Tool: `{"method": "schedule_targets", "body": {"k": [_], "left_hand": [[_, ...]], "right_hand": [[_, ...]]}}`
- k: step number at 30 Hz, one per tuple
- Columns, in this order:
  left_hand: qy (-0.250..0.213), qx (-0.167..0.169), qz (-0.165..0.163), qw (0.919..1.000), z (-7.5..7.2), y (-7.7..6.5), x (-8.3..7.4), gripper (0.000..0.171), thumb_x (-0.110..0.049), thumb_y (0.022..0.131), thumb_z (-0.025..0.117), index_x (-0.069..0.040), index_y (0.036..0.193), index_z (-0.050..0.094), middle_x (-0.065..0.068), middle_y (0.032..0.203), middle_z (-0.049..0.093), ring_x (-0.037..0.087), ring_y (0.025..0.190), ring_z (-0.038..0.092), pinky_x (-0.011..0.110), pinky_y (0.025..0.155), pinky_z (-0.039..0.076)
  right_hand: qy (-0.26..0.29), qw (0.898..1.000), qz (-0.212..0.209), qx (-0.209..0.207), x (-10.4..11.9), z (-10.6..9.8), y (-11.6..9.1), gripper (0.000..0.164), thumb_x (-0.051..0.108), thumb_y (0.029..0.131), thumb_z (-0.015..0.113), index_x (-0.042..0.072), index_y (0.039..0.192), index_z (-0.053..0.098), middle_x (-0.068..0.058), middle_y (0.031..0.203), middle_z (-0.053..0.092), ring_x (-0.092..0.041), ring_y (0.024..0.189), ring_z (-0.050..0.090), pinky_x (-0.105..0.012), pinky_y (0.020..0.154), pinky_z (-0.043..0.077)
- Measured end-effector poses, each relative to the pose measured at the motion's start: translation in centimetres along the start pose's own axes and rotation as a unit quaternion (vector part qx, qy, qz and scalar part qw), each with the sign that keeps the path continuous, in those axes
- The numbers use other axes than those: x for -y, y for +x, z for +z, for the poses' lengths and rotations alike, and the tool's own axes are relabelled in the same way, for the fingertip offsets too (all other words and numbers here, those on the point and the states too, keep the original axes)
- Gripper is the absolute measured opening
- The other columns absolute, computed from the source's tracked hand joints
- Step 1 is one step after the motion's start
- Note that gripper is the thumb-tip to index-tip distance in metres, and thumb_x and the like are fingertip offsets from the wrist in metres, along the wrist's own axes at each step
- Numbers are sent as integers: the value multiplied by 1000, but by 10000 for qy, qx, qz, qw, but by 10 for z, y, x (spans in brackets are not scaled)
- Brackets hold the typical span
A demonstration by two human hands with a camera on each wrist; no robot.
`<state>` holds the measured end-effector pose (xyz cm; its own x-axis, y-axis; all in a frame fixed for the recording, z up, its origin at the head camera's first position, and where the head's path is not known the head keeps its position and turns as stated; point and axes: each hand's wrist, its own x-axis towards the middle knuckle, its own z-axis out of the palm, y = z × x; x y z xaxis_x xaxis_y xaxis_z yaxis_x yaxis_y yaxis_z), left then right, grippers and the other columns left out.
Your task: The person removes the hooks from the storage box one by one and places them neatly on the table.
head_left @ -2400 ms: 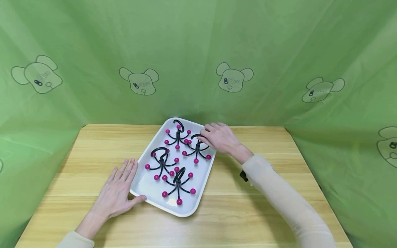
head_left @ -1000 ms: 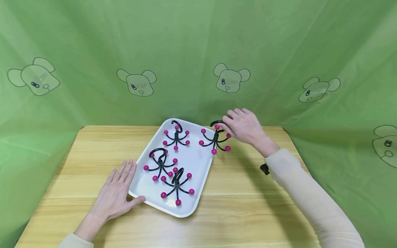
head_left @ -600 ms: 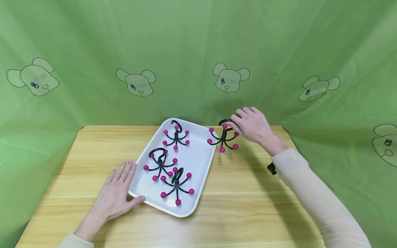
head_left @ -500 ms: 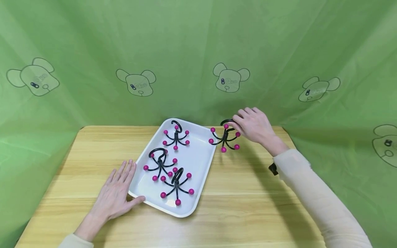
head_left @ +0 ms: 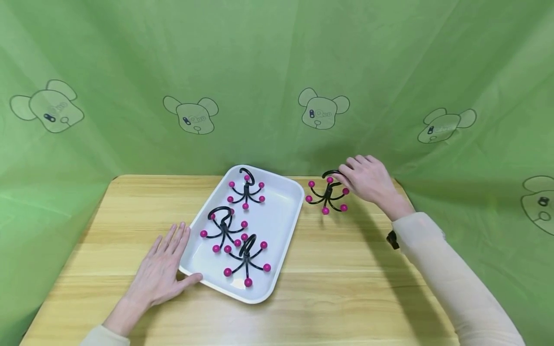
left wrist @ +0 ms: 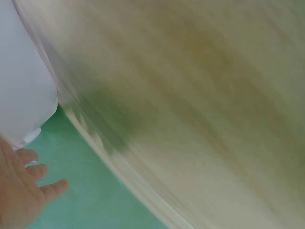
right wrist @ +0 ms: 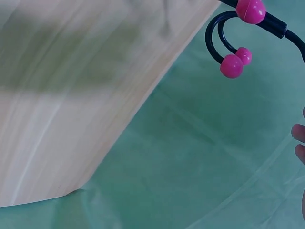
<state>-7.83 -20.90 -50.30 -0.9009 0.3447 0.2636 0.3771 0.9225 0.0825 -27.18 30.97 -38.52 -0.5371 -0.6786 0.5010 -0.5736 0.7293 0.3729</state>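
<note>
"Since one hooked black piece (head_left: 329, 192) is clear of the white tray (head_left: 281, 206), which step would you call this?"

"A carry, I'd say: the piece is being set out on the desk (head_left: 329, 278). It is just beside the tray's right side, stem near upright, hook on top, pink balls spread below."

"Is it down?"

"It seems to hang a little above the wood, with a small shadow beneath. I cannot be certain that no ball touches."

"And the hands?"

"The right hand (head_left: 368, 178) has its fingers curled in a pinch on the hook. The left hand (head_left: 160, 269) lies spread and straight, grasping nothing, fingertips and thumb at the tray's rim near its left corner, as if to steady it."

"What is in the tray?"

"Three like pieces: one at the far end (head_left: 246, 190), one at the middle left (head_left: 223, 226), one at the near end (head_left: 247, 257). The two nearer ones sit close enough that their balls may touch."

"So the next move?"

"Probably a level lowering, so the lower balls meet the desk together, clear of the rim. Then the pinch should loosen gently, or the hook could drag the piece over."
</note>
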Motion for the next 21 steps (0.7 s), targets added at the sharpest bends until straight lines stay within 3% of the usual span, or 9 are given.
{"method": "schedule_targets", "body": {"k": [3, 13, 17, 21], "left_hand": [[22, 7, 14, 10000, -1, 0, 0, 111, -79, 77, 53, -8, 155, 19, 13, 163, 21, 33, 150, 23, 27, 122, -17], [77, -1, 40, 10000, -2, 1, 0, 112, -80, 76, 52, -8, 155, 19, 11, 164, 17, 34, 149, 24, 29, 122, -15], [62, -19, 42, 10000, -1, 0, 0, 113, -81, 76, 52, -8, 155, 19, 13, 162, 22, 34, 149, 25, 45, 126, 3], [50, 4, 21, 10000, 0, 0, 0, 113, -81, 75, 52, -8, 155, 19, 14, 162, 23, 34, 149, 24, 55, 119, 24]], "right_hand": [[28, 10000, -20, -12, -2, 5, -6, 34, 44, 92, 56, 12, 91, 67, -8, 82, 67, -31, 78, 65, -43, 71, 54], [261, 9971, 142, 703, -4, 19, -22, 28, 40, 94, 57, 12, 95, 64, -8, 86, 62, -27, 76, 60, -38, 67, 52], [289, 9958, 197, 849, -4, 26, -25, 28, 40, 94, 57, 13, 95, 63, -8, 86, 60, -26, 76, 58, -36, 65, 50], [302, 9943, 311, 979, -4, 33, -28, 28, 40, 94, 57, 13, 95, 63, -8, 87, 61, -26, 77, 58, -36, 65, 51]]}}
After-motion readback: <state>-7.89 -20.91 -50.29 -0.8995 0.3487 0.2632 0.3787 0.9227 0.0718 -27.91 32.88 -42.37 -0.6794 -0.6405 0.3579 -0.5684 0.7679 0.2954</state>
